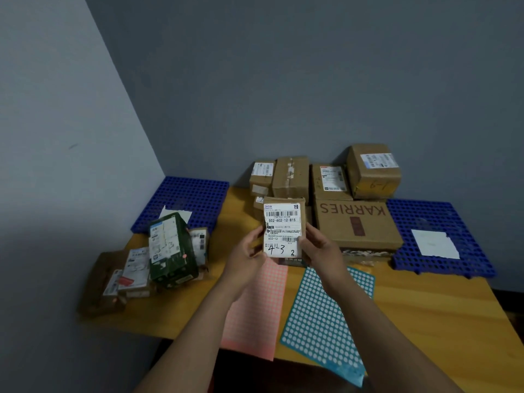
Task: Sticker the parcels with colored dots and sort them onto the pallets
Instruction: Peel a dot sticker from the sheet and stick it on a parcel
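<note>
You held a small brown parcel (284, 231) upright in front of you, above the middle of the bench (425, 313), with its white shipping label facing you. Your left hand (246, 252) gripped its lower left edge and your right hand (319, 246) gripped its lower right edge, fingers curled behind it. No colored dot showed on the label side, so by my reading this parcel had not yet been stickered. Below your hands, at the bench's near edge, lay two sticker sheets side by side: a pink sheet (256, 310) on the left and a teal sheet (326, 316) on the right, its white circles suggesting many dots were already gone. A blue pallet (187, 194) sat at the far left corner, carrying only a white sheet of paper, and a second blue pallet (436, 219) lay at the right edge, also with just a white paper on it. Near the left edge stood a loose pile of parcels (158, 259), including a dark green one bearing a small pink dot. Along the far edge, a stack of cardboard boxes (326, 191) waited, seemingly unmarked. Judging from this, the sorting looked barely begun, since neither pallet held a parcel, and most boxes remained to be dotted and placed.
</note>
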